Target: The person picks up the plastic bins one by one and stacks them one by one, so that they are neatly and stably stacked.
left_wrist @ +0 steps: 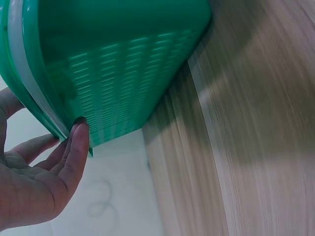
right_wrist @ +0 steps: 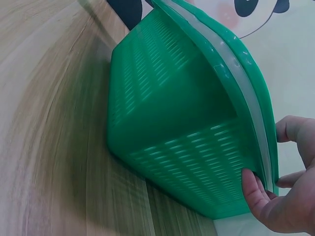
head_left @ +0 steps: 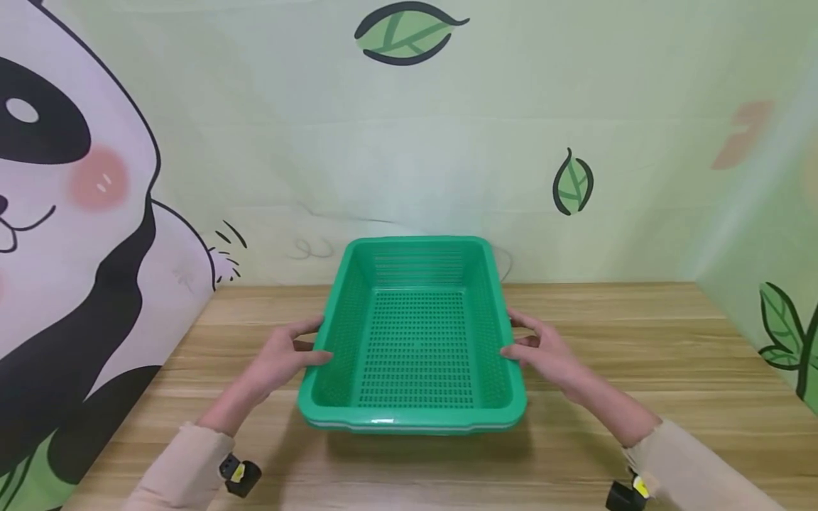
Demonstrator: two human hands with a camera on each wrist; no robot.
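Observation:
A stack of nested plastic baskets (head_left: 415, 348), green and perforated, is in the middle of the wooden table. A pale rim (right_wrist: 241, 61) shows between two green rims in both wrist views. My left hand (head_left: 284, 357) grips the stack's left side, its thumb over the top rim and fingers (left_wrist: 74, 152) under the edge. On the opposite side my right hand (head_left: 549, 355) holds the rims the same way, with fingertips (right_wrist: 253, 189) against the outer wall. Whether the base touches the table everywhere is hard to tell.
The wooden table (head_left: 639, 341) runs back to a wall cloth (head_left: 255, 142) printed with a panda and leaves. Small black wrist cameras sit below both sleeves. A shadow lies in front of the baskets.

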